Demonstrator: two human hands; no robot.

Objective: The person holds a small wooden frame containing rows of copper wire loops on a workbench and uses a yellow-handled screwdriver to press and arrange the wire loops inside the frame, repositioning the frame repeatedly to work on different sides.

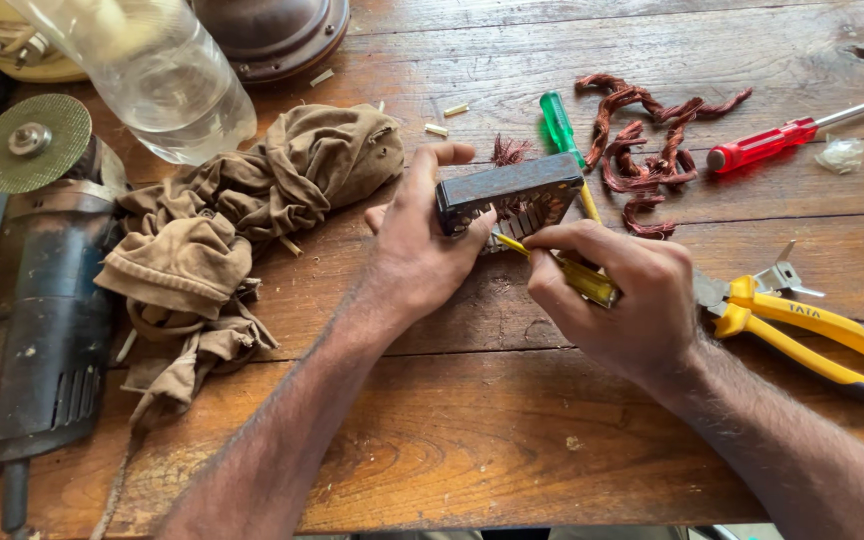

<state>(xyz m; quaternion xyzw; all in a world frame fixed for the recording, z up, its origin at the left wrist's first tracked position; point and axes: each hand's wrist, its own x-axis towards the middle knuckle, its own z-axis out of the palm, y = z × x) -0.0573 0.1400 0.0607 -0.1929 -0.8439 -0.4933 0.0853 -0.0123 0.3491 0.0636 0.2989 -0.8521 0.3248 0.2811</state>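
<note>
Between the two hands sits a dark slotted metal block (510, 195), its long axis running from the left hand up and away toward the right. Left hand (417, 250) clasps its near end, thumb over the top. Right hand (617, 295) pinches a yellow-handled tool (562, 270), tip pointing at the block's slots. Beyond lie copper wire scraps (647, 150); right of the right hand, yellow pliers (812, 330); left, a brown rag (242, 220).

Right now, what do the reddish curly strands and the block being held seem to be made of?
The curly strands look like bare copper wire: reddish-brown, dull, bent in bundles. The block in the left hand seems to be dark, worn metal with slots, probably steel. The table is rough, unvarnished wood with visible grain.
</note>
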